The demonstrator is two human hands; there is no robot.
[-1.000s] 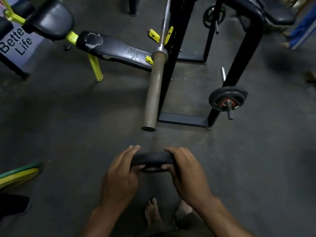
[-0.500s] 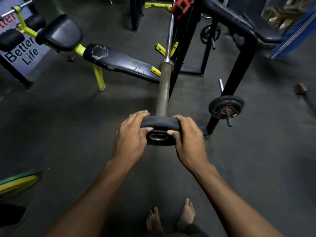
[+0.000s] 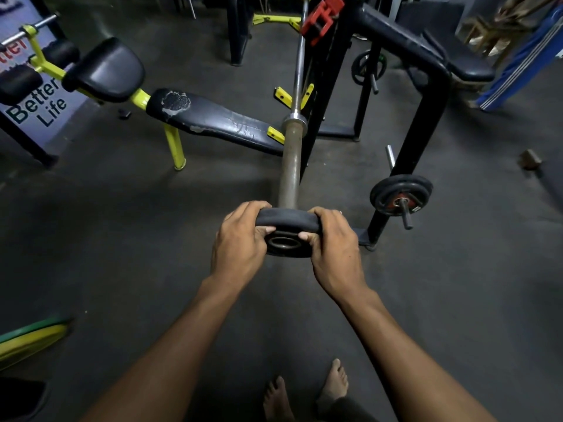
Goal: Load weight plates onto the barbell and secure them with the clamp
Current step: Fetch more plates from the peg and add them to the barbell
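The left hand point(image 3: 240, 242) is gripping the left edge of the small black weight plate point(image 3: 288, 231), fingers curling over the rim on top, thumb pressing in on the near face beside the hole. That plate is sitting squarely between the two hands, its steel-ringed centre hole facing the camera, and it is hanging right at the near end of the barbell sleeve point(image 3: 291, 166); whether the sleeve tip is already entering the hole, I cannot tell, since the plate is hiding it. It is looking rigid and dense for its size, rubber-coated at the rim, so it is likely offering decent friction, and the rim is the sensible place to be holding it. Tilt it and the hole will probably bind on the steel. The right hand point(image 3: 333, 248) is mirroring the left, fingers wrapping the right rim, thumb tucking near the hub. Beyond and to the right of that hand, another black plate point(image 3: 400, 193) is resting on a storage peg. Far ahead of both hands, a red clamp point(image 3: 321, 18) is waiting by the rack.
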